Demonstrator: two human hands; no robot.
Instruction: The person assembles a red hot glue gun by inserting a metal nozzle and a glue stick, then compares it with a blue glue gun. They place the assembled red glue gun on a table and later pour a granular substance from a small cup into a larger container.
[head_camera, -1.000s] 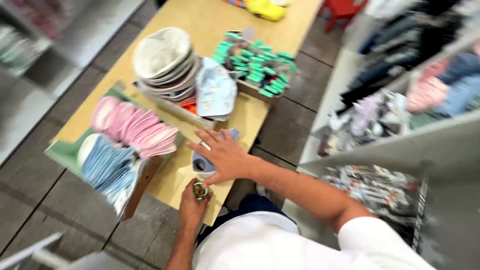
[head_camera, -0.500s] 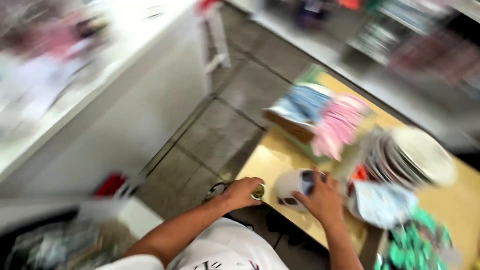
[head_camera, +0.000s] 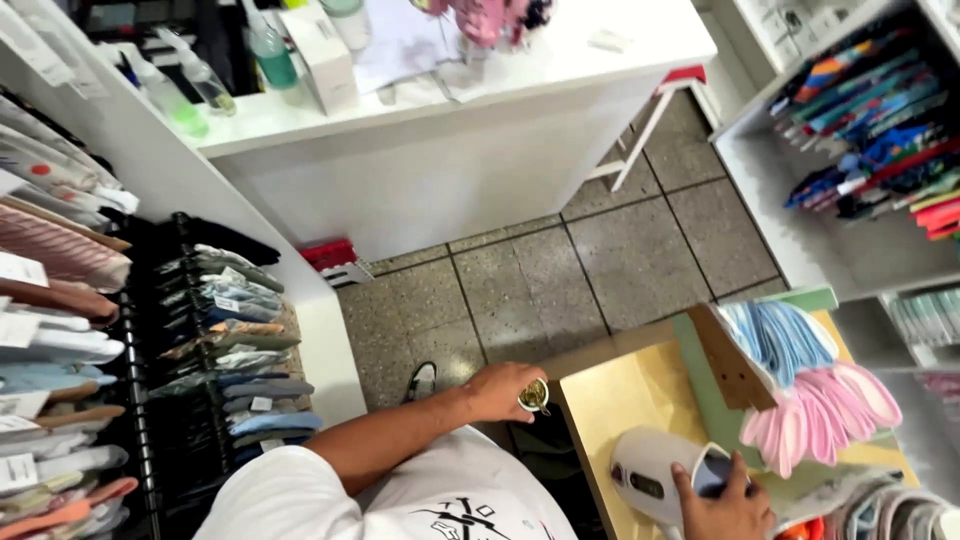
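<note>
My left hand (head_camera: 497, 389) is closed around a small round brass-coloured object (head_camera: 535, 397) at the near corner of a yellow wooden table (head_camera: 625, 395). At the bottom edge of the view, my right hand (head_camera: 722, 508) grips a white handheld device (head_camera: 645, 475) with a dark blue part under my fingers. The device rests on the table top. What the small round object is cannot be made out.
An open cardboard box (head_camera: 728, 365) on the table holds blue (head_camera: 780, 338) and pink (head_camera: 825, 412) folded fabric pieces. A white counter (head_camera: 450, 160) with bottles stands ahead. Hanging clothes (head_camera: 230, 340) fill the left side, and shelves (head_camera: 870, 120) the right. A tiled floor (head_camera: 600, 270) lies between.
The view has swung round from the table towards the counter and floor. My left hand still holds the round object, and my right hand stays on the white device.
</note>
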